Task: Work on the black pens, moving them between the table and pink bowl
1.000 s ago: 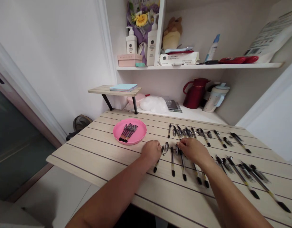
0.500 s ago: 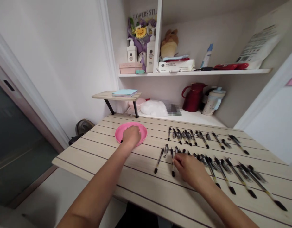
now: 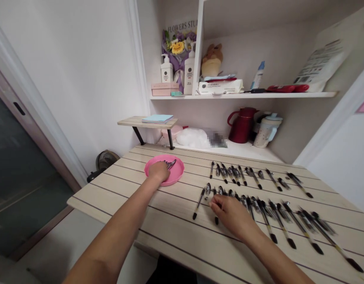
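Note:
My left hand (image 3: 160, 170) is down in a pink plate (image 3: 176, 175) with its fingers curled, their tips hidden. Beside the fingers in the plate lie several small dark, slender pieces (image 3: 170, 163), too small to name surely. My right hand (image 3: 231, 211) hovers at the left part of the front row of disassembled pens, thumb and finger pinched together; what they hold, if anything, I cannot make out. A pen with a black grip (image 3: 199, 204) lies left of it. Another pen part (image 3: 216, 220) is partly covered by the right hand. Clear caps and barrels lie among the pens.
A back row of pen parts (image 3: 238, 175) lies across the wooden table (image 3: 176, 221). A small raised stand (image 3: 131, 121) bears blue paper (image 3: 157, 118). Behind are a red jug (image 3: 242, 126), a pale cup (image 3: 266, 132) and a loaded shelf (image 3: 244, 95).
My left hand has shifted a little left within the plate, and the dark pieces there now show. My right hand has moved slightly left and down, still pinched.

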Tool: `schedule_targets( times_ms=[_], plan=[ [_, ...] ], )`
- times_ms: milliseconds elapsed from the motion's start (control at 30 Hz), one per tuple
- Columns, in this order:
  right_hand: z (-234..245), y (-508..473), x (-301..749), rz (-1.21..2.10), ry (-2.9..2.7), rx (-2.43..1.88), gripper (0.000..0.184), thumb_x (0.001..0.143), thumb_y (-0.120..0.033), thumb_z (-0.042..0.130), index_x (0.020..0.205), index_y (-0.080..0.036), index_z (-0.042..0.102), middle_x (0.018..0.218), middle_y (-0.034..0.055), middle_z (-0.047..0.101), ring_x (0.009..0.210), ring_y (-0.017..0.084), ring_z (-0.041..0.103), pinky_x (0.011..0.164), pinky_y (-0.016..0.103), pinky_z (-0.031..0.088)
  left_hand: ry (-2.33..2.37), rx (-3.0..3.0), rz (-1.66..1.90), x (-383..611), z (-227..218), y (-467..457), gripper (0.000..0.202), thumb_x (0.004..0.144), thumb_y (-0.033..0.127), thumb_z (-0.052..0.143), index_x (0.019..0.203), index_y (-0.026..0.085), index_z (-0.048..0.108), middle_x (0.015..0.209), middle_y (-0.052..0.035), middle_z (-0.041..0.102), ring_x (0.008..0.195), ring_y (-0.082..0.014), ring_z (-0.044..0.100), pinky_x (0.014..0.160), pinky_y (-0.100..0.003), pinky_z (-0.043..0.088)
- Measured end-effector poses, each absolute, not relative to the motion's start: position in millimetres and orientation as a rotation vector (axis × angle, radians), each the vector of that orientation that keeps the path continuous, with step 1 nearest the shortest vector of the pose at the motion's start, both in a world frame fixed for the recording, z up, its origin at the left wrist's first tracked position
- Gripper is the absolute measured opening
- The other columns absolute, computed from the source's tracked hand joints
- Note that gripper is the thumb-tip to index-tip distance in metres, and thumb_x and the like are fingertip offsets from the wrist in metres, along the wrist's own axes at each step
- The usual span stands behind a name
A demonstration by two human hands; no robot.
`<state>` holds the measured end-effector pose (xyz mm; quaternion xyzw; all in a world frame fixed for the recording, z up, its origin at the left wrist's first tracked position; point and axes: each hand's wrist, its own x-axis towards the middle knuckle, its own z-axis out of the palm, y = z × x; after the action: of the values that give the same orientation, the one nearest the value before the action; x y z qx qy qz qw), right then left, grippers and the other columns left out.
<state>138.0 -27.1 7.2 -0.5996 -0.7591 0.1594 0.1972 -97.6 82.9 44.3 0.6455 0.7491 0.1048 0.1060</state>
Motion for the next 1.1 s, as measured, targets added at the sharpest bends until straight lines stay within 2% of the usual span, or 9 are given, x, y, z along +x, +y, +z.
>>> schedule_targets(
  times_ms=[100, 200, 267, 367, 533, 667, 800, 933, 1100],
  plan=[
    [8.8, -8.9, 142.6, 0.669, -1.853, -1.559, 0.031, 0.079, -0.041, 0.042, 0.059, -0.019, 0.05, 0.054, -0.0013, 0.053, 0.051, 0.012, 0.048, 0.05, 0.023, 0.031, 1.943, 1.939, 0.629, -75.5, 46.1, 62.9, 0.02, 0.075, 0.032, 0.046, 0.076, 0.016, 0.058, 0.078, -0.0075, 0.065, 0.074, -0.0184, 0.06, 0.061, -0.025, 0.042],
    [10.6, 12.3, 144.1, 0.921, -1.4, -1.365, 0.035, 0.074, -0.053, 0.047, 0.074, -0.018, 0.053, 0.061, -0.0009, 0.056, 0.046, 0.01, 0.046, 0.044, 0.022, 0.033, 1.407, 1.685, 0.815, -35.1, 33.3, 36.3, 0.02, 0.072, 0.033, 0.048, 0.079, 0.016, 0.055, 0.066, -0.002, 0.061, 0.052, -0.0115, 0.057, 0.047, -0.02, 0.039],
    [10.4, 22.7, 142.9, 1.016, -1.14, -1.238, 0.04, 0.067, -0.055, 0.055, 0.08, -0.017, 0.053, 0.066, -0.0005, 0.057, 0.042, 0.007, 0.043, 0.039, 0.02, 0.031, 1.184, 1.55, 0.742, -8.1, 21.6, 22.5, 0.017, 0.068, 0.032, 0.053, 0.074, 0.016, 0.053, 0.057, 0.0005, 0.056, 0.046, -0.0107, 0.055, 0.042, -0.019, 0.036],
    [6.8, 27.3, 140.0, 1.055, -0.932, -1.127, 0.041, 0.06, -0.055, 0.062, 0.072, -0.018, 0.05, 0.057, -0.0041, 0.052, 0.037, 0.005, 0.036, 0.036, 0.019, 0.028, 1.008, 1.359, 0.704, 17.6, 9.1, 15.0, 0.023, 0.065, 0.034, 0.057, 0.077, 0.016, 0.048, 0.054, 0.0031, 0.053, 0.042, -0.0087, 0.052, 0.04, -0.017, 0.036],
    [2.6, 15.2, 135.9, 1.098, -0.942, -1.106, 0.042, 0.07, -0.061, 0.049, 0.065, -0.019, 0.048, 0.053, -0.0045, 0.049, 0.037, 0.006, 0.034, 0.036, 0.02, 0.029, 0.839, 1.244, 0.705, 22.4, 1.1, 21.4, 0.03, 0.073, 0.045, 0.051, 0.078, 0.016, 0.047, 0.053, 0.0049, 0.051, 0.031, -0.002, 0.037, 0.034, -0.014, 0.024],
    [6.8, 13.3, 139.9, 1.077, -0.931, -1.087, 0.042, 0.075, -0.06, 0.043, 0.066, -0.019, 0.045, 0.061, -0.002, 0.052, 0.042, 0.006, 0.04, 0.04, 0.019, 0.034, 0.725, 1.168, 0.654, 14.4, -1.8, 20.4, 0.03, 0.075, 0.043, 0.05, 0.086, 0.015, 0.05, 0.048, 0.0075, 0.046, 0.028, -0.0006, 0.023, 0.032, -0.016, 0.014],
    [11.9, 23.7, 161.8, 0.973, -0.742, -0.913, 0.037, 0.076, -0.057, 0.043, 0.07, -0.021, 0.041, 0.064, -0.004, 0.049, 0.037, 0.003, 0.031, 0.035, 0.017, 0.028, 0.619, 1.083, 0.539, 7.8, -1.8, 13.5, 0.037, 0.075, 0.042, 0.051, 0.102, 0.016, 0.052, 0.05, 0.0073, 0.045, 0.029, -0.0006, 0.02, 0.033, -0.017, 0.011],
    [9.6, 31.5, 182.9, 0.965, -0.681, -0.889, 0.035, 0.072, -0.053, 0.053, 0.069, -0.02, 0.042, 0.063, -0.004, 0.048, 0.04, 0.003, 0.036, 0.035, 0.016, 0.03, 0.58, 1.031, 0.543, 9.7, -6.1, 12.6, 0.042, 0.074, 0.041, 0.053, 0.107, 0.017, 0.05, 0.054, 0.0061, 0.047, 0.031, -0.001, 0.026, 0.033, -0.016, 0.015],
    [8.9, 45.2, 185.6, 1.069, -0.862, -1.147, 0.026, 0.063, -0.036, 0.066, 0.077, -0.018, 0.052, 0.064, -0.0018, 0.054, 0.052, 0.009, 0.051, 0.044, 0.02, 0.042, 0.639, 0.924, 0.717, 11.1, -12.4, 26.0, 0.034, 0.069, 0.034, 0.057, 0.097, 0.017, 0.048, 0.067, 0.0021, 0.054, 0.042, -0.0052, 0.047, 0.039, -0.016, 0.031]
  ],
)
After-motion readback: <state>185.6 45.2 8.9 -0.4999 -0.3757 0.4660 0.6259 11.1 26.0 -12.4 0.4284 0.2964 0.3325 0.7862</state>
